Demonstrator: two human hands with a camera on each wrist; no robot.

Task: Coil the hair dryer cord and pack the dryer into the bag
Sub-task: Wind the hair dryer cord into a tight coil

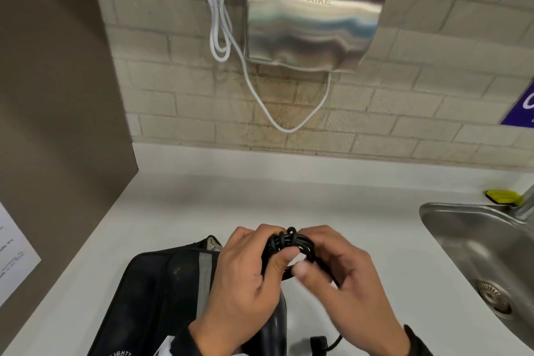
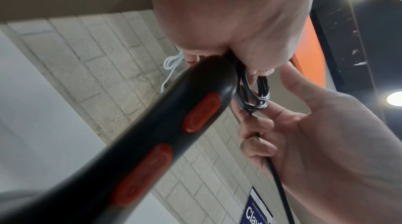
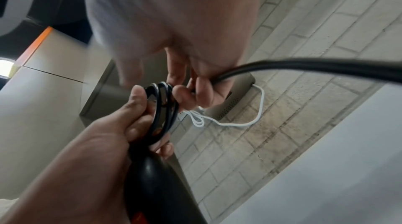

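Note:
Over the white counter my left hand point(image 1: 277, 243) grips a bundle of black cord loops point(image 1: 291, 241) together with the end of the black hair dryer point(image 1: 274, 326), which hangs below my palm. The dryer handle point(image 2: 152, 141) has two red buttons. My right hand point(image 1: 310, 251) pinches the cord beside the loops point(image 3: 161, 110), and the loose cord point(image 3: 304, 66) trails away from it. The plug point(image 1: 319, 342) lies on the counter near my right wrist. The black bag point(image 1: 161, 298) with a grey stripe lies to the left, under my left forearm.
A steel sink point(image 1: 462, 211) is set into the counter point(image 1: 202, 199) at the right, with a yellow sponge point(image 1: 502, 196) behind it. A steel hand dryer point(image 1: 315, 17) and its white cable point(image 1: 219, 23) hang on the brick wall. A brown panel point(image 1: 57, 95) closes the left side.

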